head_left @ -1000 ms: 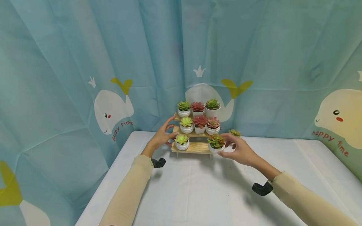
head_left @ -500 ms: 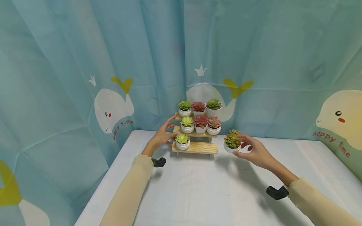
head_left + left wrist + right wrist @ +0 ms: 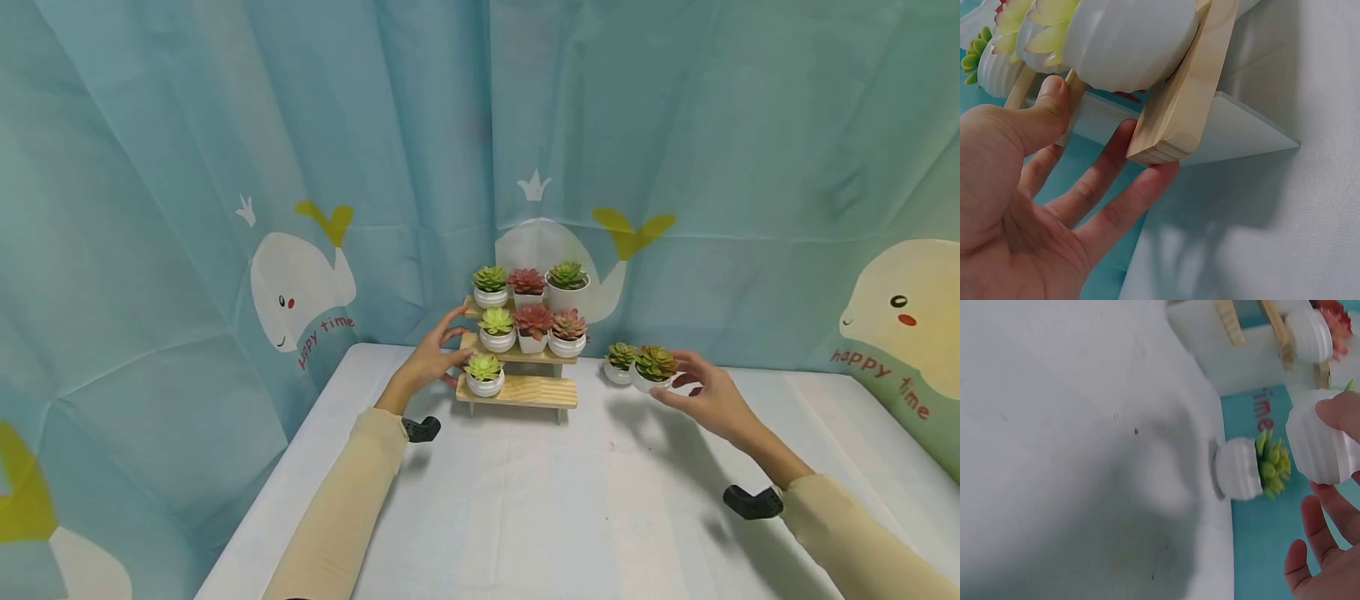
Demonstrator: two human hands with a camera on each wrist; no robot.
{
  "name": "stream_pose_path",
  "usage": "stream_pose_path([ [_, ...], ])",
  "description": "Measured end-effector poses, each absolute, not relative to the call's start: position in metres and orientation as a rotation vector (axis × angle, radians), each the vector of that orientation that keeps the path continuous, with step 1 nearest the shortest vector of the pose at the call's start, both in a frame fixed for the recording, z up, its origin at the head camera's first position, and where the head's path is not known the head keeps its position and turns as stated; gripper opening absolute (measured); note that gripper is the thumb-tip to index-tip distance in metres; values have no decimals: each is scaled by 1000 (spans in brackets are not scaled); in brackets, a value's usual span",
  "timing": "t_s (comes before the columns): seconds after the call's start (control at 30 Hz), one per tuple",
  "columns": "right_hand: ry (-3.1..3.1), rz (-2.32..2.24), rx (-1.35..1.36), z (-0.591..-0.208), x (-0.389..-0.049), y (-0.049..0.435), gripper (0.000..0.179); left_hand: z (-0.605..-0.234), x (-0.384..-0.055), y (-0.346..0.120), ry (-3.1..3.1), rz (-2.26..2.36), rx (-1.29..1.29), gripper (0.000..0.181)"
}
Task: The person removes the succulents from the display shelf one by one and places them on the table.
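My right hand [image 3: 712,402] holds a small potted succulent [image 3: 655,367] with reddish-green leaves by its white pot [image 3: 1314,439], between thumb and fingers. It is raised above the table, just right of another potted succulent [image 3: 618,363] that stands on the cloth. My left hand [image 3: 429,363] is at the left end of a three-tier wooden plant stand [image 3: 542,391]. Seen from the left wrist, spread fingers [image 3: 1119,212] touch the end of the lowest shelf [image 3: 1175,119], with the thumb near a higher shelf. A yellow-green succulent [image 3: 483,373] sits at the left of that lowest shelf.
Three potted plants stand on the top shelf, among them a green succulent [image 3: 567,285] in a larger white pot. Three more, including a red succulent [image 3: 533,327], line the middle shelf. A blue whale-print curtain [image 3: 420,167] hangs behind the white-covered table [image 3: 540,508].
My right hand has carried the reddish-green succulent off the lowest shelf and rightward, past the succulent on the table. The left hand stays at the stand's left end.
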State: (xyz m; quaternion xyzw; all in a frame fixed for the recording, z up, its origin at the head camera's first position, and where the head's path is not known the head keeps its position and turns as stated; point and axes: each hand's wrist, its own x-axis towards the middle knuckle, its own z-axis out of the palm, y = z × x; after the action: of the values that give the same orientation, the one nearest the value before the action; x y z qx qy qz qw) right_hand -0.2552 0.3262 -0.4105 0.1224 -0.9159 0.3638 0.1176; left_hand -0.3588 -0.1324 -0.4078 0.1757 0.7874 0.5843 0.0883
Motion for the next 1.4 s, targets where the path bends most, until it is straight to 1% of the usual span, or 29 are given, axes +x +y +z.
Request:
stream_pose_path([
  [0.27,-2653,1114,258,-418,-266,339,68,-407,-359,-133,2343,1737,527,79],
  [0.83,-2750,1171,59,-437,-289,353,83,-407,-359,-134,2325,1745,520,79],
  [1.1,-2750,1194,1,-448,-299,356,83,-403,-357,-134,2311,1751,519,78],
  [1.4,-2790,1224,-78,-452,-304,361,90,-406,-360,-134,2320,1744,518,79],
])
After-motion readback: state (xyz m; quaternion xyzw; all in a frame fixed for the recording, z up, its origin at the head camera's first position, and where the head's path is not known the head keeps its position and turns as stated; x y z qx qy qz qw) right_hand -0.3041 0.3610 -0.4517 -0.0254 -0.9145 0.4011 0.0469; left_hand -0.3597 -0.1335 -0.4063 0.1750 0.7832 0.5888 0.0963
